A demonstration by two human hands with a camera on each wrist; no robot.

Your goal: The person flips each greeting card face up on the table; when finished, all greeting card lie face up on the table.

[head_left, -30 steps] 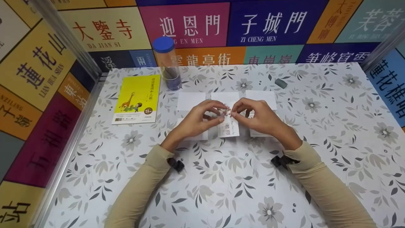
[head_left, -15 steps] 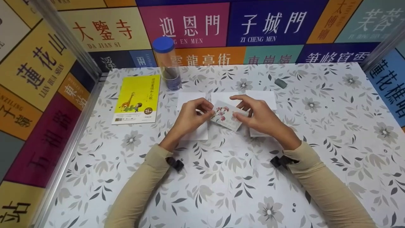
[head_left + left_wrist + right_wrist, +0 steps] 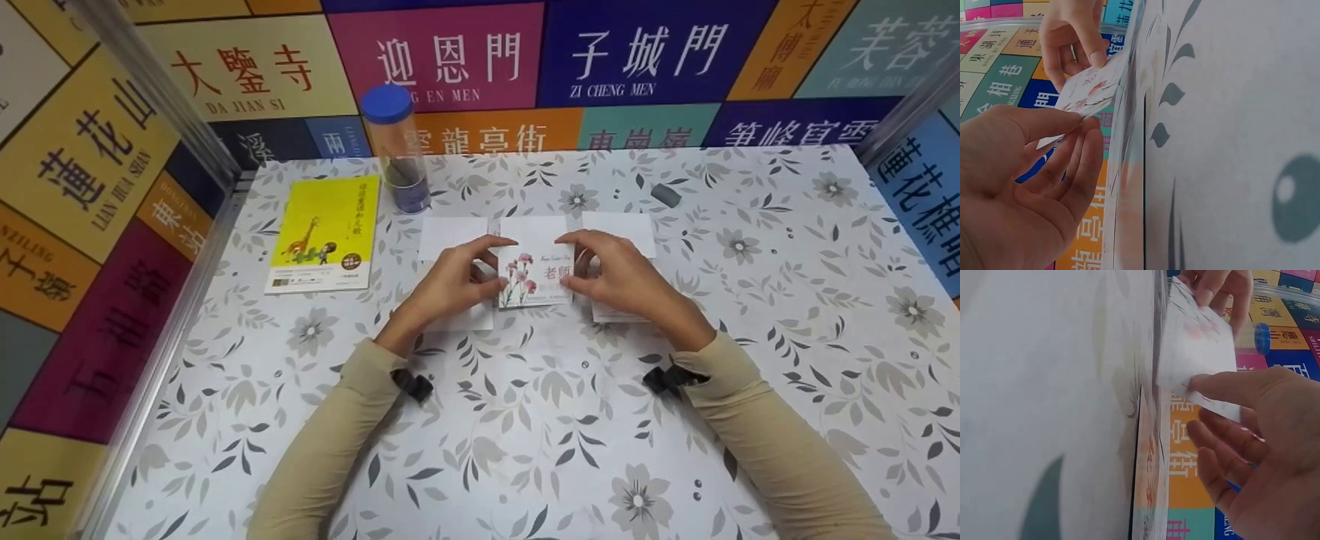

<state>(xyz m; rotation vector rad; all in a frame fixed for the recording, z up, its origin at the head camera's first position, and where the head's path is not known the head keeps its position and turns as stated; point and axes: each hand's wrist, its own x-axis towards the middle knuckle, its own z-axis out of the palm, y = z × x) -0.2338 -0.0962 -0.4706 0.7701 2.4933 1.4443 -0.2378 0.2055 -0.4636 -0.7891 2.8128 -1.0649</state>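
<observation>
A small printed card (image 3: pixel 534 281) with red flowers and Chinese characters is held between two hands over the middle of the table. My left hand (image 3: pixel 454 281) pinches its left edge, thumb on the printed face. On the opposite edge, my right hand (image 3: pixel 619 274) pinches the card the same way. The left wrist view shows the card (image 3: pixel 1086 93) tilted, with the left thumb and a fingertip meeting at its near edge. In the right wrist view, the right thumb presses on the card (image 3: pixel 1199 349) while the other fingers spread beneath it.
White paper pieces lie around the hands, including an upper left one (image 3: pixel 454 232), an upper right one (image 3: pixel 630 225) and a lower left one (image 3: pixel 466 315). A yellow book (image 3: pixel 326 232) and a blue-lidded clear tube (image 3: pixel 397 157) stand left; a dark green eraser-like piece (image 3: pixel 665 196) lies behind.
The card has turned from sideways, through a slant, to square with its print facing upright. The hands have shifted their grip to its left and right edges.
</observation>
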